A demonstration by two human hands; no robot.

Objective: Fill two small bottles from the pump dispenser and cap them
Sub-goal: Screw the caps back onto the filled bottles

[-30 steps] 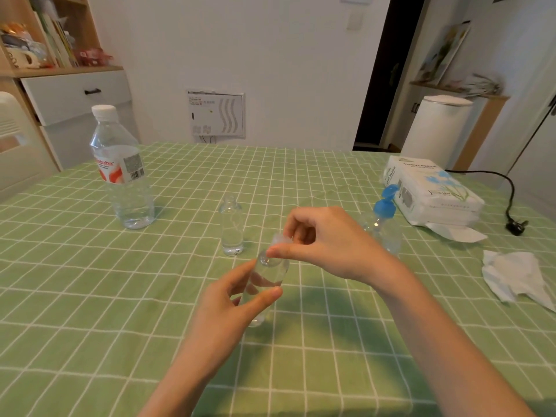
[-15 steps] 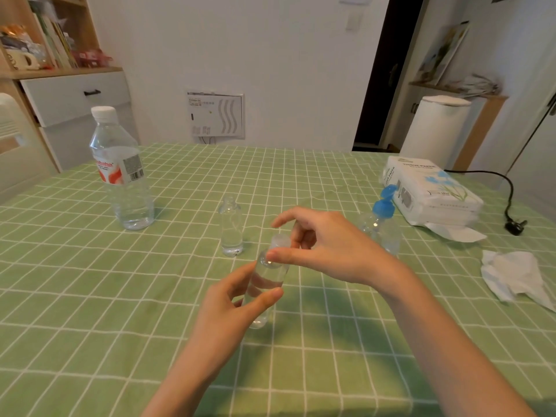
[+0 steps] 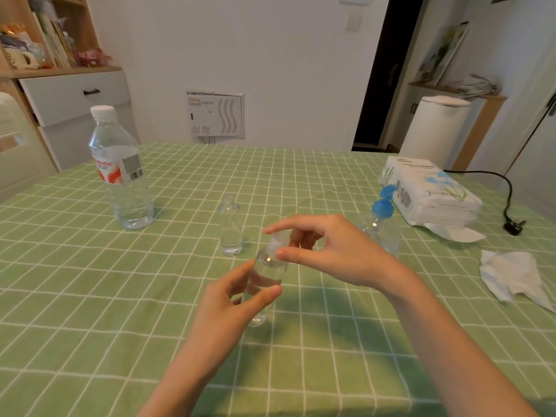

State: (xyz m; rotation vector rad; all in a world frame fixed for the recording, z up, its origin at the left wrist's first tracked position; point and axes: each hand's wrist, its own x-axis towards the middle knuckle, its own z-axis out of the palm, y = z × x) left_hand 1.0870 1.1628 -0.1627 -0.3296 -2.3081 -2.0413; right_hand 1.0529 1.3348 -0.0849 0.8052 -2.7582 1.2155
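Note:
My left hand (image 3: 231,299) grips a small clear bottle (image 3: 266,276) around its body, its base resting on the green checked tablecloth (image 3: 90,296). My right hand (image 3: 328,251) pinches a pale cap (image 3: 278,242) on top of that bottle's neck between thumb and forefinger. A second small clear bottle (image 3: 230,227) stands uncapped just behind, with a little liquid at its bottom. The pump dispenser (image 3: 380,224), clear with a blue pump head, stands to the right, partly hidden behind my right hand.
A large water bottle (image 3: 120,173) with a white cap stands at the left. A tissue pack (image 3: 427,191) lies at the right, with a crumpled tissue (image 3: 511,272) nearer me. A black cord and plug (image 3: 511,224) lie at the far right edge.
My right hand's fingers have turned around the cap, the forefinger stretching out over the top. The bottle and my left hand have stayed in place.

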